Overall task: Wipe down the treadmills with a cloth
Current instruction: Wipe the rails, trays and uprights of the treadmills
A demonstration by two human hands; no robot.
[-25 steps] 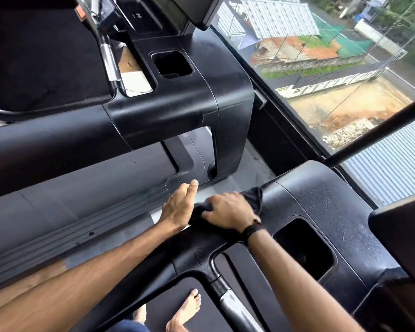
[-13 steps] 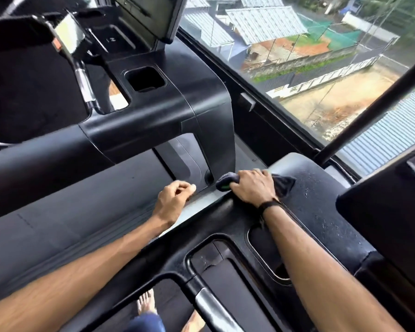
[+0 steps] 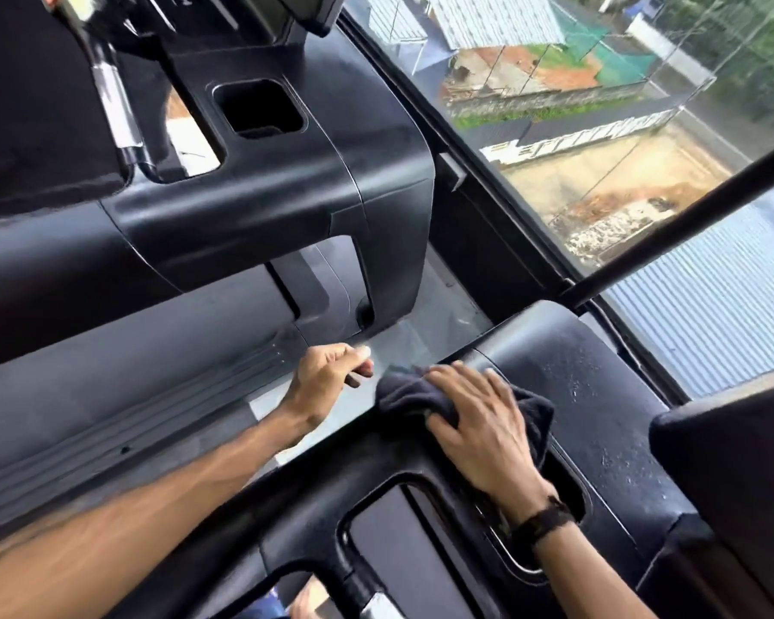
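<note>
Item: dark cloth [image 3: 403, 390], bunched on the left upper edge of the near treadmill console [image 3: 599, 382]. Your right hand [image 3: 479, 422] lies flat on it, fingers spread, pressing. Your left hand [image 3: 327, 373] hangs loosely curled over the gap, holding nothing. Step, as judged: wiping the console top. The next move likely calls for a sweep rightward across the droplets [image 3: 617, 457].

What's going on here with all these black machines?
A person is wiping a treadmill. Their right hand presses a dark cloth flat on the black console, beside a cup-holder recess. The left hand, loosely curled, holds nothing. Droplets show on the console further right.
</note>
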